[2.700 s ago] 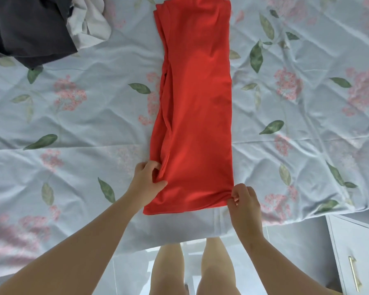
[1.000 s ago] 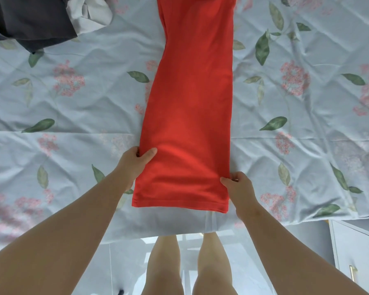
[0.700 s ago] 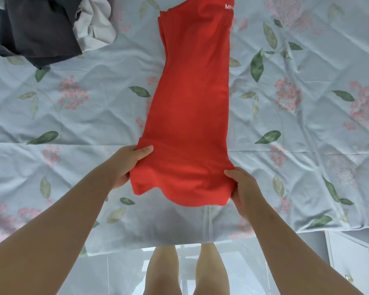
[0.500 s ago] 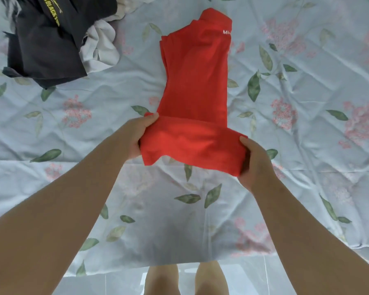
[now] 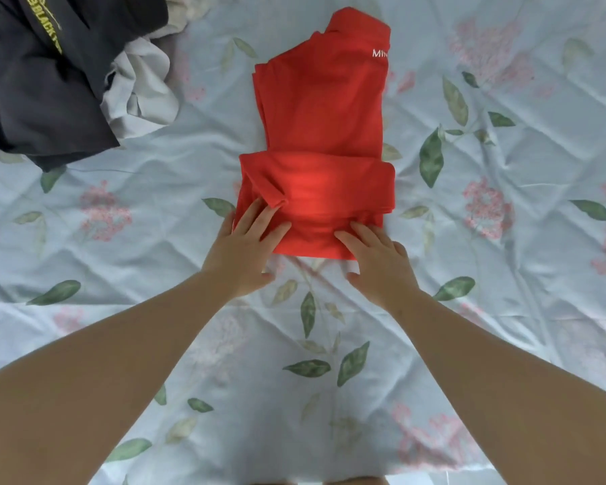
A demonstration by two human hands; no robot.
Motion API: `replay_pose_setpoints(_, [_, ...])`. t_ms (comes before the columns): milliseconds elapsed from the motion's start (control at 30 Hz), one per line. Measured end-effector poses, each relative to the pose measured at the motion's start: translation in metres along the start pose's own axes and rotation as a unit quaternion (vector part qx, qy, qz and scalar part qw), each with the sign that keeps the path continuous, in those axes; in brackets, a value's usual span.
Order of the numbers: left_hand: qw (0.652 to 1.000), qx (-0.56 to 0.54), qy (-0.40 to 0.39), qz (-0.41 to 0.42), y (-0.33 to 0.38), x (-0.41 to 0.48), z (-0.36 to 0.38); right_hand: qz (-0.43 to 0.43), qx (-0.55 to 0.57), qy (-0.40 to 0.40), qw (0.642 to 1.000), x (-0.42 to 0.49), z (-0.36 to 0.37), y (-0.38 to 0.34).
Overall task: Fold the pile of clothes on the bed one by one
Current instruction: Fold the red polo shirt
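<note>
Red fabric garment [image 5: 322, 110], upper centre on pale floral bedsheet [image 5: 504, 246], is a narrow strip with its near end doubled over. Left hand [image 5: 242, 246] and right hand [image 5: 378, 260] press its near edge, fingers straight, slightly apart. Probably one fold left, plus the crumpled dark-and-white clothes pile [image 5: 49, 85] upper left.

Clothes pile [image 5: 49, 92] occupies far-left corner of bed [image 5: 504, 309].

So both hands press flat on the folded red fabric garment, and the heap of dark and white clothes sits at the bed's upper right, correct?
Not quite: the head view shows the heap of dark and white clothes at the upper left of the bed. The left hand and right hand do press flat on the folded red garment.
</note>
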State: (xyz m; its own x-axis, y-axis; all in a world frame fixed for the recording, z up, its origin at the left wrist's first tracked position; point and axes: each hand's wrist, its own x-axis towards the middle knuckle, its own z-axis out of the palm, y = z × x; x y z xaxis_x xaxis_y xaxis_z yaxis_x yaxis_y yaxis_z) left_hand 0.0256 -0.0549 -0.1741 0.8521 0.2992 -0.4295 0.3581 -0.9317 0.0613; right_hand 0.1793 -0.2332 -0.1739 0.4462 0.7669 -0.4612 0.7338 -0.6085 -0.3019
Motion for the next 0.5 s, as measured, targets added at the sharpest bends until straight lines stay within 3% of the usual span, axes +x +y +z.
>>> replay_pose_setpoints(133, [0.990,-0.037,0.128,0.043,-0.006,0.002,-0.005,-0.008,0.078,0.078,0.994,0.005,-0.001,0.006])
replay_pose_setpoints(267, [0.973,-0.066,0.196,0.102,-0.007,-0.008,-0.012,0.014,0.130,0.071,0.989,-0.011,-0.010,0.010])
replay_pose_setpoints(333, [0.968,-0.089,0.195,0.134,-0.006,-0.019,-0.016,0.011,0.127,0.037,0.991,-0.023,-0.015,0.010])
replay_pose_setpoints(500, [0.967,-0.150,0.083,0.188,0.007,-0.062,-0.014,0.032,0.097,-0.120,0.988,-0.067,-0.010,0.004])
